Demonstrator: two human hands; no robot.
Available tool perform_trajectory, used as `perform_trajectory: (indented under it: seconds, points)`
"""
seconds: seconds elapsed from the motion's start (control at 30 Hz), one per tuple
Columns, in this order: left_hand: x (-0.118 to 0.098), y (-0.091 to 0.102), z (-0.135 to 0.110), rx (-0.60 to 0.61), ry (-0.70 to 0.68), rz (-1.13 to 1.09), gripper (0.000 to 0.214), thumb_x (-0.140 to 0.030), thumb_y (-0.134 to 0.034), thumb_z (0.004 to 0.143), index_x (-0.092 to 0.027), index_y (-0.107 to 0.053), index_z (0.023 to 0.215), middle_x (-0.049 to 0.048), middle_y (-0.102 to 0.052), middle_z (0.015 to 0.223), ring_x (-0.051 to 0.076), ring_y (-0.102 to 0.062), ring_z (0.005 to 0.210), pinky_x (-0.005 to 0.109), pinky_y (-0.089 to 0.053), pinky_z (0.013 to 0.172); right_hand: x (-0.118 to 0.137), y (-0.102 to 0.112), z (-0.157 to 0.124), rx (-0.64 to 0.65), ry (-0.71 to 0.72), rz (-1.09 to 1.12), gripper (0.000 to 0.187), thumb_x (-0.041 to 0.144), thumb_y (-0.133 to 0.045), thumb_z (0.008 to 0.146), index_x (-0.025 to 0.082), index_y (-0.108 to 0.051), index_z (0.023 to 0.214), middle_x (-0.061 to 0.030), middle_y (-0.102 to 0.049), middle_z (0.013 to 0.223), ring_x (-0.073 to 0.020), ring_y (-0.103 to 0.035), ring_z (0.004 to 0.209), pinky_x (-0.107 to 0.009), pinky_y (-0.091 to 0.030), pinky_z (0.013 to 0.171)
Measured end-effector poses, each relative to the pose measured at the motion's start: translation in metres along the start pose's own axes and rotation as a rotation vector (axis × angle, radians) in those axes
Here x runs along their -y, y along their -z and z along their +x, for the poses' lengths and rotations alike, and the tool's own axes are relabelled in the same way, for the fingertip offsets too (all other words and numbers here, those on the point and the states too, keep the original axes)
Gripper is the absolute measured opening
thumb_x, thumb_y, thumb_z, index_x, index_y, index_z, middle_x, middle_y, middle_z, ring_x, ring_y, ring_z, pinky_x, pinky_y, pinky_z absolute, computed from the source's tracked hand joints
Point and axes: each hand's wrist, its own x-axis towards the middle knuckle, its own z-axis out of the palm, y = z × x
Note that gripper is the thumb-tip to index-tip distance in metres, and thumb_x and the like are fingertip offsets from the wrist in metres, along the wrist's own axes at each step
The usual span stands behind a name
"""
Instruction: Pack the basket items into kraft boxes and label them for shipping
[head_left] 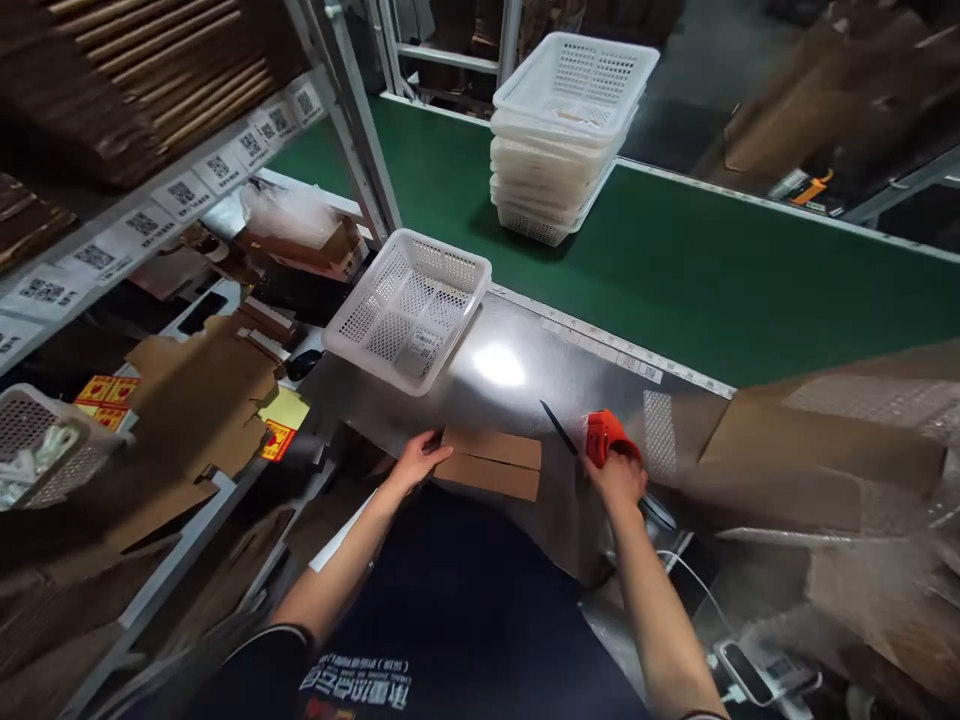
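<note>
A small brown cardboard box (pixel 491 465), its top flaps meeting along a middle seam, lies on the metal table close to my body. My left hand (pixel 421 462) grips its left end, thumb on top and fingers at the far side. To the right of the box, my right hand (pixel 621 480) is closed round an orange tape dispenser (pixel 606 432). A thin dark pointed strip (pixel 559 426) shows just left of the dispenser; I cannot tell what it is.
A white perforated basket (pixel 409 310) stands on the metal table beyond the box. On the green conveyor belt (pixel 720 270) rises a stack of white baskets (pixel 562 140). Shelving with QR labels (pixel 180 195) borders the left; cardboard and bubble wrap (pixel 832 420) crowd the right.
</note>
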Motion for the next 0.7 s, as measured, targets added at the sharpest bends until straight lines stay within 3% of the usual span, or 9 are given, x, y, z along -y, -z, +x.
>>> perform_trajectory:
  seconds: [0.1,0.2,0.3,0.4,0.47,0.57,0.7]
  points:
    - [-0.008,0.001,-0.001,0.024,0.004,-0.040,0.070,-0.064,-0.093,0.063,-0.018,-0.077,0.114,0.0129,-0.081,0.120,0.035,-0.074,0.117,0.054,-0.057,0.109,0.005,0.007,0.007,0.000,-0.046,0.132,0.052,0.053,-0.054,0.095,0.008,-0.076,0.108,-0.0319,-0.071,0.117,-0.0483,-0.061,0.128,-0.070,-0.044,0.106]
    - [-0.012,0.001,0.001,0.059,0.008,-0.035,0.072,-0.064,-0.093,0.062,-0.017,-0.078,0.114,0.0127,-0.081,0.119,0.034,-0.074,0.114,0.050,-0.058,0.105,0.003,0.026,0.012,0.027,-0.068,0.265,0.061,0.061,-0.050,0.092,0.009,-0.076,0.111,-0.0285,-0.073,0.114,-0.0472,-0.069,0.116,-0.071,-0.051,0.099]
    - [-0.016,0.004,0.006,0.117,-0.007,0.041,0.066,-0.064,-0.089,0.067,-0.015,-0.079,0.109,0.0109,-0.082,0.112,0.032,-0.073,0.108,0.043,-0.057,0.099,-0.001,0.053,0.005,0.075,-0.025,0.421,0.070,0.069,-0.047,0.090,0.010,-0.076,0.113,-0.0225,-0.078,0.108,-0.0397,-0.074,0.102,-0.057,-0.061,0.089]
    - [-0.021,0.009,0.017,0.209,-0.031,0.153,0.056,-0.063,-0.083,0.074,-0.014,-0.080,0.101,0.0063,-0.081,0.101,0.029,-0.072,0.100,0.038,-0.055,0.093,0.008,0.077,-0.023,0.171,0.124,0.804,0.062,0.075,-0.067,0.081,0.018,-0.078,0.104,-0.0155,-0.080,0.102,-0.0340,-0.075,0.099,-0.044,-0.063,0.086]
    - [-0.025,0.012,0.025,0.247,-0.063,0.206,0.051,-0.059,-0.083,0.075,-0.015,-0.081,0.100,0.0048,-0.080,0.097,0.028,-0.071,0.098,0.036,-0.055,0.089,0.029,0.086,-0.046,0.359,0.218,1.033,0.055,0.073,-0.077,0.076,0.021,-0.078,0.094,-0.0127,-0.080,0.092,-0.0310,-0.075,0.088,-0.039,-0.063,0.077]
    - [-0.031,0.014,0.034,0.309,-0.102,0.252,0.047,-0.058,-0.082,0.076,-0.016,-0.081,0.099,0.0036,-0.077,0.087,0.024,-0.069,0.089,0.032,-0.053,0.081,0.080,0.086,-0.074,0.703,0.349,1.085,0.057,0.074,-0.080,0.075,0.019,-0.076,0.088,-0.0078,-0.075,0.077,-0.0222,-0.067,0.066,-0.032,-0.055,0.062]
    - [-0.034,0.013,0.037,0.359,-0.089,0.273,0.053,-0.065,-0.077,0.081,-0.014,-0.080,0.096,-0.0001,-0.071,0.074,0.019,-0.064,0.077,0.028,-0.049,0.072,0.141,0.069,-0.083,0.818,0.449,0.993,0.061,0.074,-0.085,0.066,0.017,-0.069,0.076,0.0000,-0.061,0.065,-0.0133,-0.050,0.059,-0.027,-0.045,0.058]
